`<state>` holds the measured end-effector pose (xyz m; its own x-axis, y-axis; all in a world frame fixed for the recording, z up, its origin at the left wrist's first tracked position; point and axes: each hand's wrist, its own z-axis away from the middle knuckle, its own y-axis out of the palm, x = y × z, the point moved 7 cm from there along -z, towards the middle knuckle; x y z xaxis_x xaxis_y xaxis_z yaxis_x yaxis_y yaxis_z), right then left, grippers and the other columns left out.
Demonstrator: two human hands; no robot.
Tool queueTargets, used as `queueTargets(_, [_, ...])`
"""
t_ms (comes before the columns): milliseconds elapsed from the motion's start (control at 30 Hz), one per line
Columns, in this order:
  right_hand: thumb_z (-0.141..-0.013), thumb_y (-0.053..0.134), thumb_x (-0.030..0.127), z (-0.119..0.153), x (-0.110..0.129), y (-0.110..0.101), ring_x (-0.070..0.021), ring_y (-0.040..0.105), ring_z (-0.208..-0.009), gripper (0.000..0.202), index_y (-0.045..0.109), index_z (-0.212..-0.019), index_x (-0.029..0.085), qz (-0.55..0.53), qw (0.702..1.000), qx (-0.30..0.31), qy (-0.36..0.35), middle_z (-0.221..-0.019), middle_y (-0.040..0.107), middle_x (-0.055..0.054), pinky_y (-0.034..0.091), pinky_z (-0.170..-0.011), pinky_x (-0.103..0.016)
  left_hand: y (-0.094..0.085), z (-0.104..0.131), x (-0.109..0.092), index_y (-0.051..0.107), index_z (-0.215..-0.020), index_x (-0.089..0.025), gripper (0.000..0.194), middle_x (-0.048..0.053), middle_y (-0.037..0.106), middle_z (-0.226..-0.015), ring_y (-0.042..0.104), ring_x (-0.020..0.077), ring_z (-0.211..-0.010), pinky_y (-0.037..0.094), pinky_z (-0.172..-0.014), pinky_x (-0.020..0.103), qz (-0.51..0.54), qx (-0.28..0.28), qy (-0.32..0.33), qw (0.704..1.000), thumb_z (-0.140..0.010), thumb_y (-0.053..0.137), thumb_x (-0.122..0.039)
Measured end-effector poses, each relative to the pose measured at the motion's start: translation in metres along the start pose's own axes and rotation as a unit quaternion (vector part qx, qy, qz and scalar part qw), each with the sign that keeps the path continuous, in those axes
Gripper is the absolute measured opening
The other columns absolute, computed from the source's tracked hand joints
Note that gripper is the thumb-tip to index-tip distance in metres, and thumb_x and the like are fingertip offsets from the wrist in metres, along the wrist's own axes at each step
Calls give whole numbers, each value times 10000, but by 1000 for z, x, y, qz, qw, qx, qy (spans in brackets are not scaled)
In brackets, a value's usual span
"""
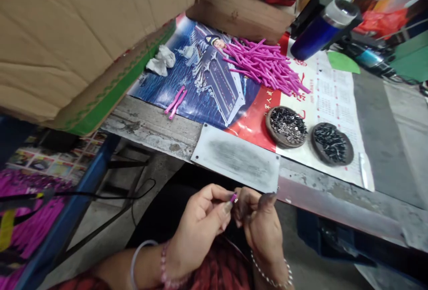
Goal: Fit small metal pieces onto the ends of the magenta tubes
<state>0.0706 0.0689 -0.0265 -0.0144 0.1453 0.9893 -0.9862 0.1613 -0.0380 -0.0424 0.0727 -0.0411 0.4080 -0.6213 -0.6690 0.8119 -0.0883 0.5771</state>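
Note:
Low over my lap, at the table's front edge, my left hand [207, 216] pinches a short magenta cord piece [233, 197] between thumb and fingertips; a small shiny bit shows at its end. My right hand [262, 221] meets it from the other side, fingers curled and thumb raised, darkened at the tips. Whatever those curled fingers hold is hidden. Beyond the hands lies a grey metal plate [236, 154] with a dark smudged middle. Two magenta pieces [176, 102] rest on the poster to the left. A heap of magenta cords [264, 65] lies farther back.
Two round bowls stand at right, one with small metal parts [287, 125], another with dark slim pieces [331, 143]. A large cardboard box [83, 36] takes up the left. Behind are a blue flask [321, 29] and crumpled tissue [161, 60]. More magenta strands [33, 218] fill a lower-left bin.

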Motion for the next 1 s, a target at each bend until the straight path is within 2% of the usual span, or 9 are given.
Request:
queueTargets(100, [-1012,102,703,3,5,1,-144,492,-545,713,485,-653,220,21,999,5,-28,-598,493,0,408,-523,-275,-1,0,1,674,-926,-157,228,-22,583,-676,419,59,-515,292,-468,166,7,-7,-9,1000,-887,764,-363])
queueTargets(167, [-1029,200,678,4,10,4,-129,456,-534,663,481,-649,212,51,997,13,-57,-602,470,11,356,-503,-265,0,1,-4,676,-913,-161,205,-23,580,-696,443,63,-541,323,-486,163,-14,-8,16,1000,-893,758,-347])
queueTargets(300, [-1065,427,445,6,23,9,-100,374,-515,504,475,-630,195,114,985,15,-125,-593,408,36,258,-503,-269,2,3,-14,687,-884,-173,153,-19,578,-781,472,70,-600,405,-548,163,-74,-4,71,995,-928,711,-317])
queueTargets(433, [-1039,477,230,7,31,10,-104,459,-598,306,523,-738,205,133,980,5,-146,-678,478,30,345,-560,-240,0,5,-17,696,-885,-193,101,-17,595,-837,502,69,-622,438,-571,150,-87,-2,88,992,-937,697,-280])
queueTargets(533, [-1014,541,280,6,31,7,-135,574,-794,79,551,-951,232,88,987,-7,-136,-888,563,-5,475,-704,-245,-3,6,-18,716,-907,-215,55,-9,617,-897,551,79,-679,475,-619,146,-87,-11,108,990,-938,695,-255])
queueTargets(633, [-1033,493,473,6,26,4,-164,596,-886,253,518,-1106,232,97,987,-12,-124,-996,582,-35,511,-767,-281,-3,5,-17,723,-914,-224,42,-9,615,-905,566,82,-697,486,-637,143,-88,-15,111,990,-939,691,-231])
queueTargets(767, [-1085,267,527,9,27,6,-105,441,-570,515,465,-728,212,177,973,15,-150,-668,457,37,346,-527,-233,1,5,-18,716,-884,-218,95,-24,578,-848,503,66,-616,439,-556,132,-113,-3,120,986,-951,654,-194])
queueTargets(900, [-1074,424,370,13,31,5,-105,470,-597,377,500,-744,204,184,969,15,-161,-688,483,30,360,-553,-227,3,8,-21,708,-885,-219,126,-11,590,-869,563,99,-713,482,-642,154,-146,1,137,980,-952,624,-154])
queueTargets(1000, [-1070,423,408,15,33,3,-114,501,-619,348,526,-808,203,200,965,6,-173,-727,521,16,400,-565,-225,5,11,-23,711,-881,-220,128,-6,596,-876,593,118,-769,501,-696,168,-156,3,145,977,-951,622,-159])
